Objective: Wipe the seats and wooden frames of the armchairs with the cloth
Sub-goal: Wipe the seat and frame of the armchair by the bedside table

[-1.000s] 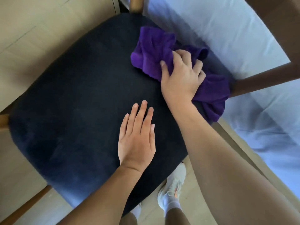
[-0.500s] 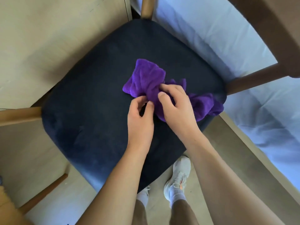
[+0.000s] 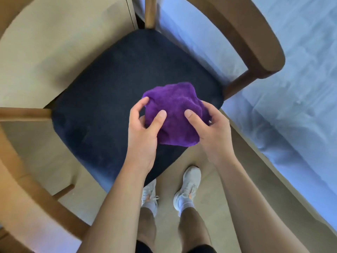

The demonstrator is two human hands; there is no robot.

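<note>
A purple cloth (image 3: 175, 110) is bunched into a ball above the front right part of the armchair's dark navy seat (image 3: 109, 99). My left hand (image 3: 144, 128) grips its left side, thumb on top and fingers curled underneath. My right hand (image 3: 209, 128) grips the right side, thumb pressed on the cloth. The chair's wooden frame curves around the seat: a right armrest (image 3: 251, 39), a left armrest (image 3: 23, 170) and a back post (image 3: 149, 11).
A bed with pale blue-white sheets (image 3: 291, 88) runs along the right, close to the chair's right armrest. Light wooden floor (image 3: 45, 42) lies behind and left of the chair. My white shoes (image 3: 187, 187) stand at the seat's front corner.
The cloth went from spread on the seat's far right under my right hand to gathered into a ball held by both hands near the front. My left hand left the seat.
</note>
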